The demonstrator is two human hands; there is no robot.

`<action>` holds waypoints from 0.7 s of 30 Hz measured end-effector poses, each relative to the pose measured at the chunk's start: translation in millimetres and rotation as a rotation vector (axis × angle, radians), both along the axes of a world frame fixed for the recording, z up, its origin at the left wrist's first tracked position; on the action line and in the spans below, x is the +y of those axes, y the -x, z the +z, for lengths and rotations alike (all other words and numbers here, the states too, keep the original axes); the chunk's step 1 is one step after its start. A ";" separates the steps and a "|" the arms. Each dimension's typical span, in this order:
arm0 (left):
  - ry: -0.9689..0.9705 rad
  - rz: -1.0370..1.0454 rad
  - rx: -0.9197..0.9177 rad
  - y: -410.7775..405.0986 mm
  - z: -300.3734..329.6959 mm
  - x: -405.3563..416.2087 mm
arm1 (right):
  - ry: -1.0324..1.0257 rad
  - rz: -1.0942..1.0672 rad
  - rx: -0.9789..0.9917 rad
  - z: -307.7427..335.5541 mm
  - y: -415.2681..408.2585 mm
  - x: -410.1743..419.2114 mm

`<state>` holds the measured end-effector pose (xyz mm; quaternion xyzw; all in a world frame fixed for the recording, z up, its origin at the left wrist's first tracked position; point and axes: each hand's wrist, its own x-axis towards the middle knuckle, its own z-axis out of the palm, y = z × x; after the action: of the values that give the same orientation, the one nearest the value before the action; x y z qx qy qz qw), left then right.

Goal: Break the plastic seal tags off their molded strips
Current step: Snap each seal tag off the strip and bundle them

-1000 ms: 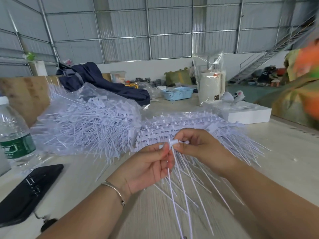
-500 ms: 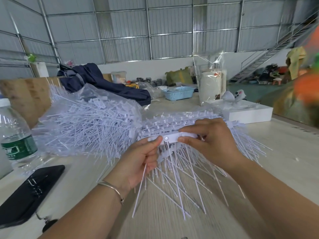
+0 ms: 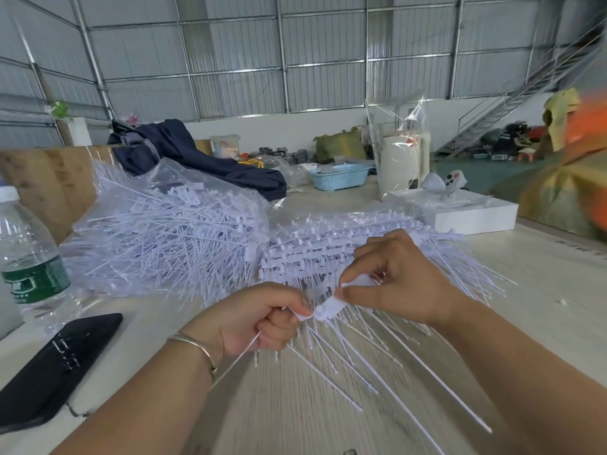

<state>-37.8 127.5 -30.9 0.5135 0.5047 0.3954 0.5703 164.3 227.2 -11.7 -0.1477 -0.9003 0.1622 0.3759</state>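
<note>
A white molded strip of seal tags [image 3: 330, 309] is held above the table between both hands, its long thin tails fanning down toward me. My left hand [image 3: 253, 318] grips the strip's left end with curled fingers, one tail poking out below the fist. My right hand [image 3: 394, 277] pinches the strip's right part between thumb and forefinger. Behind them lies a stack of unbroken strips [image 3: 328, 247]. To the left, a clear bag holds a heap of loose seal tags [image 3: 170, 238].
A water bottle [image 3: 29, 261] and a black phone [image 3: 56, 366] sit at the left on the pale table [image 3: 542, 290]. A white box [image 3: 466, 215], a blue basket [image 3: 340, 176], a wrapped white roll [image 3: 400, 162] and dark clothing [image 3: 197, 156] lie farther back. A person in orange stands at far right.
The strip has dropped lower and tilted, its left end down. My left hand has curled into a fist round that end, and my right hand has shifted to a pinch near the strip's middle.
</note>
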 end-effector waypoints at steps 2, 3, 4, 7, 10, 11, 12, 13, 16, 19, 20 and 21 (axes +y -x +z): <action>0.023 -0.060 0.040 0.0 2.3 -0.5 | -0.029 -0.001 -0.036 0.2 1.0 -2.3; 0.036 -0.062 0.064 0.0 3.4 -0.7 | -0.045 -0.003 -0.051 0.2 2.0 -3.4; 0.048 -0.052 0.083 0.5 4.2 -0.5 | -0.061 -0.008 -0.062 0.3 2.7 -3.9; 0.024 0.037 0.190 0.3 5.3 0.8 | -0.111 -0.035 -0.092 1.1 3.3 -4.7; -0.009 0.229 0.359 -4.9 7.2 6.7 | -0.221 -0.098 -0.179 2.0 7.1 -6.7; -0.026 0.296 0.433 -7.0 7.5 8.0 | -0.259 -0.118 -0.209 2.2 8.8 -8.5; -0.053 0.370 0.549 -5.9 6.8 10.1 | -0.289 -0.140 -0.213 3.3 9.9 -8.6; -0.089 0.459 0.711 -2.3 4.8 11.1 | -0.304 -0.166 -0.182 4.5 9.0 -6.5; -0.192 0.628 0.689 5.0 -0.2 9.2 | -0.301 -0.226 -0.068 8.8 -0.2 5.6; -0.223 0.422 -0.130 -8.5 6.2 12.1 | -0.309 -0.268 -0.109 7.1 2.4 9.5; -0.226 0.392 -0.278 -13.1 6.4 15.6 | -0.287 -0.251 -0.101 5.9 5.1 9.1; -0.231 0.413 -0.336 -16.8 4.6 18.3 | -0.254 -0.226 -0.079 4.5 7.4 7.9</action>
<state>-21.0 145.8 -26.3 0.3885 0.4486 0.6376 0.4912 157.0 235.0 -7.3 -0.2056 -0.9053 -0.0021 0.3717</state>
